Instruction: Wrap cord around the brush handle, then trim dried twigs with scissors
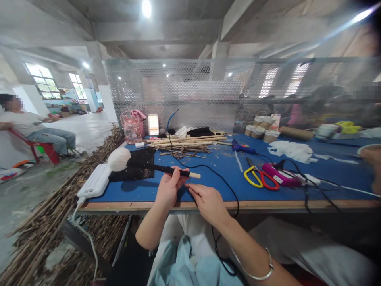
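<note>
A thin wooden stick [195,175] lies level above the table's front edge, mostly wrapped in black, with its pale right end bare. At its left end is a round white ball [119,159]. My left hand [168,188] is closed around the wrapped part near the bare end. Just below that end, my right hand [210,202] pinches black cord [189,182], which runs up to the stick. More black cord [217,247] hangs in loops over my lap. Beneath the stick, a black cloth piece [144,159] rests on the blue table.
A white power bank [94,180] sits at the left corner. Thin sticks [190,141] are piled behind. To the right are a blue glue gun [242,147], scissors [262,178], a purple device [281,175] and white material [291,151]. A person [32,127] sits far left.
</note>
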Tool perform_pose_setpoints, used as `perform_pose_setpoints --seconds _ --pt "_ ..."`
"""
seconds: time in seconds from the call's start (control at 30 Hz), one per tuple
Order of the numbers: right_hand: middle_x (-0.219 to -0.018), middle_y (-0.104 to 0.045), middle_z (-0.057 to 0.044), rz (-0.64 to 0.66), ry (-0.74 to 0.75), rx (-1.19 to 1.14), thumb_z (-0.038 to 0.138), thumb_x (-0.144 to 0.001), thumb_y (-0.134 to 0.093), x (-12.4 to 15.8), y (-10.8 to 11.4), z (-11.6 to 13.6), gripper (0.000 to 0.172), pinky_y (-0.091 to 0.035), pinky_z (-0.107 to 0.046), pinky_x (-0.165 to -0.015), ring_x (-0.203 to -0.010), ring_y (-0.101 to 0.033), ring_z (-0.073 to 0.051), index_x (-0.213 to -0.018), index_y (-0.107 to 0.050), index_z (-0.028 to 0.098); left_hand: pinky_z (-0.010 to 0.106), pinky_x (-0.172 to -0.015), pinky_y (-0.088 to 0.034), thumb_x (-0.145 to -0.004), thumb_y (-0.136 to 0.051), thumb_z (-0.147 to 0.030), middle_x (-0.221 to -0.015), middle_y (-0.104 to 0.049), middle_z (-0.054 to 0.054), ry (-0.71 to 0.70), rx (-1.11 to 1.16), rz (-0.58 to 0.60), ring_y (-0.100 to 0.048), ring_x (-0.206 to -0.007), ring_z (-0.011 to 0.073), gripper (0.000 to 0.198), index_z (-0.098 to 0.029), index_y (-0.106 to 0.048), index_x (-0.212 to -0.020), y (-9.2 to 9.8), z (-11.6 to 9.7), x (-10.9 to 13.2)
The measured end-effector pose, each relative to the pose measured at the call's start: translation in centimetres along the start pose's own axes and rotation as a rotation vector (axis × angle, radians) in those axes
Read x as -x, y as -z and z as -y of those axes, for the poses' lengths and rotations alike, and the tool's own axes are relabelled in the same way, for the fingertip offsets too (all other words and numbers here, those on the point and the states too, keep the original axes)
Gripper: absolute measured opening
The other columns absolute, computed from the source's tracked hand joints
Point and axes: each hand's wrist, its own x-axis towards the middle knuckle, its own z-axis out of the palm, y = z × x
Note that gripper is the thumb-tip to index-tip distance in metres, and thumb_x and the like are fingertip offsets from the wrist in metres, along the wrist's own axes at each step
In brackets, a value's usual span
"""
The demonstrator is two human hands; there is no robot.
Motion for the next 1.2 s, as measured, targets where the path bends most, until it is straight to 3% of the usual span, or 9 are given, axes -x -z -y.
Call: perform_pose_setpoints --seconds 0.23,0.47,0.8,1.0,1.1,1.2 --pt "-0.085 -0.069 -0.004 -0.08 0.078 -0.003 0.027 -0.088 -0.043 0.2 1.3 0.3 0.025 -0.043 -0.025 -0.07 -0.079 -0.062 -0.017 -0.086 -0.067 0.022 0.025 -0.07 -0.045 -0.069 -0.068 -0.038 -0.086 -0.068 0.005 -0.033 -0.134 0.008 -0.062 -0.074 0.0125 0.033 -0.017 -0.048 -0.085 0.6 0.4 0.1" --pt "-0.08 -0.069 -0.003 -0.234 0.068 -0.168 0.027 -0.081 -0.053 -2.0 2.6 -1.5 0.018 -0.044 -0.025 -0.07 -0.075 -0.062 -0.016 -0.08 -0.069 0.021 0.023 -0.067 -0.044 -0.068 -0.069 -0.039 -0.082 -0.068 0.005 0.043 -0.14 0.017 -0.062 -0.076 0.0137 0.035 -0.018 -0.047 -0.085 0.6 0.2 0.2" --pt "-0.062 -0.061 0.0 0.071 -0.296 -0.663 0.043 -0.065 -0.064 -4.2 1.8 -3.3 0.029 -0.036 -0.023 -0.055 -0.055 -0.048 -0.01 -0.07 -0.066 0.014 0.025 -0.063 -0.046 -0.064 -0.072 -0.038 -0.077 -0.068 0.005 0.114 -0.11 0.07 -0.064 -0.066 0.0146 0.037 -0.017 -0.049 -0.084 0.6 0.0 0.3" --pt "-0.061 -0.058 0.003 0.18 -0.159 -0.546 0.037 -0.073 -0.056 -3.7 0.9 -3.6 0.026 -0.034 -0.023 -0.059 -0.059 -0.046 -0.011 -0.074 -0.068 0.014 0.025 -0.071 -0.046 -0.068 -0.07 -0.036 -0.082 -0.069 0.005 0.014 -0.021 -0.019 -0.064 -0.076 0.015 0.032 -0.017 -0.05 -0.084 0.3 0.2 0.0" --pt "-0.065 -0.06 0.003 0.229 -0.028 -0.361 0.036 -0.08 -0.049 -3.2 0.6 -3.1 0.028 -0.034 -0.022 -0.06 -0.063 -0.049 -0.012 -0.075 -0.068 0.016 0.028 -0.078 -0.045 -0.067 -0.07 -0.036 -0.083 -0.067 0.004 -0.035 0.001 -0.025 -0.064 -0.086 0.0174 0.032 -0.017 -0.05 -0.084 0.3 0.4 -0.2" --pt "-0.065 -0.062 0.0 0.218 0.078 -0.115 0.034 -0.085 -0.045 -2.7 0.7 -2.5 0.031 -0.031 -0.022 -0.058 -0.062 -0.051 -0.012 -0.071 -0.067 0.017 0.031 -0.079 -0.046 -0.066 -0.07 -0.037 -0.081 -0.067 0.002 -0.062 0.005 -0.046 -0.064 -0.081 0.0168 0.034 -0.018 -0.047 -0.084 0.3 0.3 -0.2"
